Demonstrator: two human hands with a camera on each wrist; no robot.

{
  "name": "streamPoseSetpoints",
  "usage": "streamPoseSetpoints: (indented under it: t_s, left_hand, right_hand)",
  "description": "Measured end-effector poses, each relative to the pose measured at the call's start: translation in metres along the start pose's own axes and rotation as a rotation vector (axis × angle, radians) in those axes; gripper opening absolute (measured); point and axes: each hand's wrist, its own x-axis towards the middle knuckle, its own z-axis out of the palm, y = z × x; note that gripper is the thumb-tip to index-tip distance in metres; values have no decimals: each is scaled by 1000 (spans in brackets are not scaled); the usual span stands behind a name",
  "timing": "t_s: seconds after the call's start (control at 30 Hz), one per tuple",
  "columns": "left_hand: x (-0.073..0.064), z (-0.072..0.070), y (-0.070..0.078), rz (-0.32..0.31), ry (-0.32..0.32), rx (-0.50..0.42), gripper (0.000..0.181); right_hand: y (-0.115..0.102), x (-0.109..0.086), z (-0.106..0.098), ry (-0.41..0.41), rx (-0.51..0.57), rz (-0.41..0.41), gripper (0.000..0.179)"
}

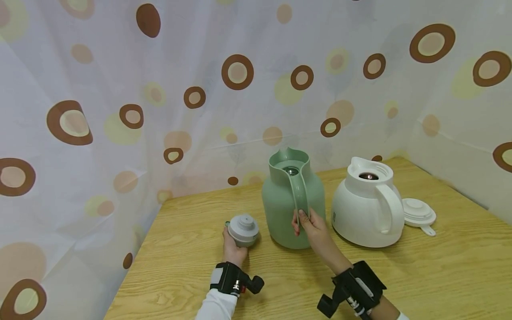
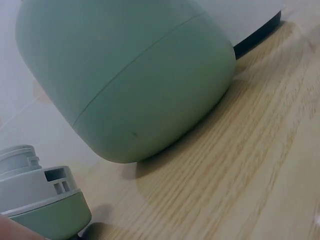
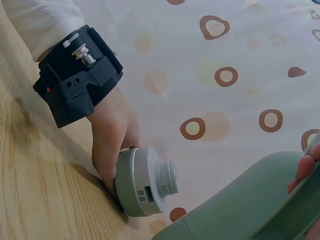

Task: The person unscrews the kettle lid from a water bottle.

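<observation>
A green vacuum jug [image 1: 278,209] stands upright on the table with its mouth uncovered. My right hand [image 1: 315,229] grips the lower part of its handle [image 1: 298,191], thumb on the outside. To the left of the jug, my left hand [image 1: 233,250] holds a grey-and-green jug lid [image 1: 244,230] at its side, with the grey plug facing up. In the right wrist view, the fingers curl round the green rim of the lid [image 3: 145,182], low at the tabletop. The left wrist view has the lid [image 2: 45,200] apart from the jug's lower body [image 2: 130,80].
A white vacuum jug [image 1: 356,218], also uncovered, stands just right of the green one. Beside it lies a white lid [image 1: 418,211] with a tab. Behind the wooden table [image 1: 180,266] hangs a patterned curtain [image 1: 256,106].
</observation>
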Motion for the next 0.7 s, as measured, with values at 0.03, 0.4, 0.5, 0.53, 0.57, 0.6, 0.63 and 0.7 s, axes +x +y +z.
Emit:
streamPoseSetpoints:
  t_s: [0.03, 0.4, 0.5, 0.53, 0.57, 0.6, 0.63, 0.7]
  left_hand:
    - [0, 0, 0, 2, 5, 10, 58]
    - [3, 1, 0, 116, 163, 163, 52]
    - [4, 2, -1, 158, 227, 206, 50]
    - [5, 2, -1, 169, 239, 223, 49]
    - [6, 2, -2, 183, 251, 238, 49]
    - [9, 0, -4, 199, 262, 245, 48]
    - [13, -2, -5, 210, 270, 256, 48]
    - [32, -16, -10, 232, 292, 291, 47]
  right_hand:
    - [0, 0, 0, 0, -1, -4, 30]
    - [0, 1, 1, 2, -4, -12, 29]
    - [-1, 1, 1, 2, -2, -27, 28]
    - [-1, 1, 1, 2, -2, -33, 28]
    - [-1, 1, 1, 4, -2, -36, 28]
    - [-1, 1, 1, 6, -2, -38, 28]
    - [-1, 1, 1, 7, -1, -37, 28]
    - [0, 1, 1, 11, 1, -28, 28]
